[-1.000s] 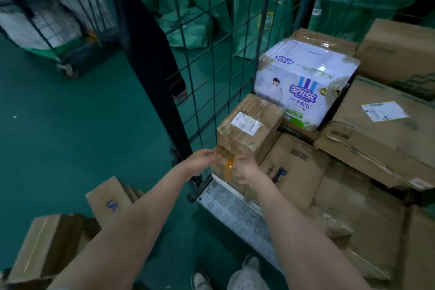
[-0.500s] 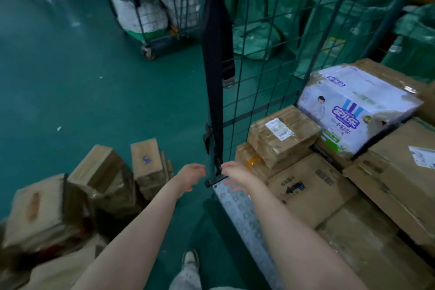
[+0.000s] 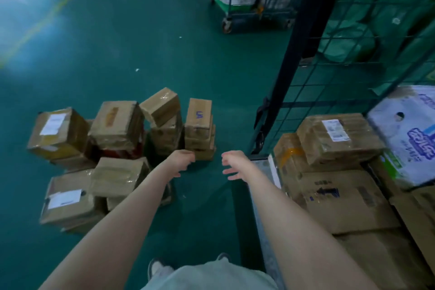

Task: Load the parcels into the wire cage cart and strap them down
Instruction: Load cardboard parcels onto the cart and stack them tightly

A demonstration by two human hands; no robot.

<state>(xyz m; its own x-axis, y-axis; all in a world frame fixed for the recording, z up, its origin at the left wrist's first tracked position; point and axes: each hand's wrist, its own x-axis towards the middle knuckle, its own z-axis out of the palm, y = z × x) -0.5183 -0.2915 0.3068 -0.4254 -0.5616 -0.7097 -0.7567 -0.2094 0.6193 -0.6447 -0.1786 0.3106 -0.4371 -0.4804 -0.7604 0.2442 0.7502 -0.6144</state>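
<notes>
Hands empty — green floor, parcels

Left hand and right hand empty, above floor parcels, wire cage cart right

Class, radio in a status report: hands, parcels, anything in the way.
Left hand, right hand open, empty. Floor parcels not yet loaded; wire cage cart part filled. Black strap hangs loose at cart corner.
</notes>
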